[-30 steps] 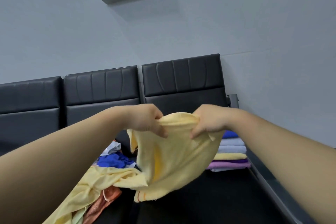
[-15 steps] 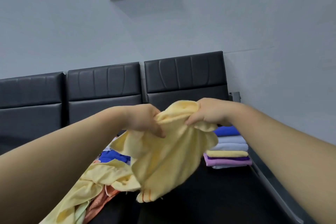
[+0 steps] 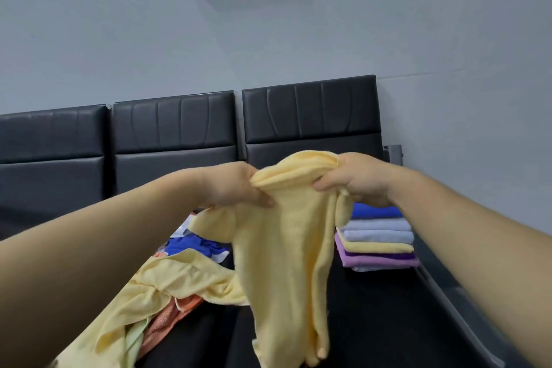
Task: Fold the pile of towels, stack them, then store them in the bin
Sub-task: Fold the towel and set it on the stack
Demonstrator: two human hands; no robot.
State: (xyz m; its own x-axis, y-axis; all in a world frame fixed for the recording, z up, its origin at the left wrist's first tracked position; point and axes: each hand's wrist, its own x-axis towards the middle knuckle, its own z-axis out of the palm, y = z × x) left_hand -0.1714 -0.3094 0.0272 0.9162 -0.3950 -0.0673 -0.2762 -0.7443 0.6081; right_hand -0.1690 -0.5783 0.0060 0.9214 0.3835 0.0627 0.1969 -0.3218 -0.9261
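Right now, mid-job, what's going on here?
A person holds a yellow towel up in the air. The left grip and the right grip each clutch its bunched top edge, and the rest hangs loose, not yet folded. An unfolded pile lies on the dark bench seat at the lower left. A folded stack sits on the seat to the right. No bin is in view.
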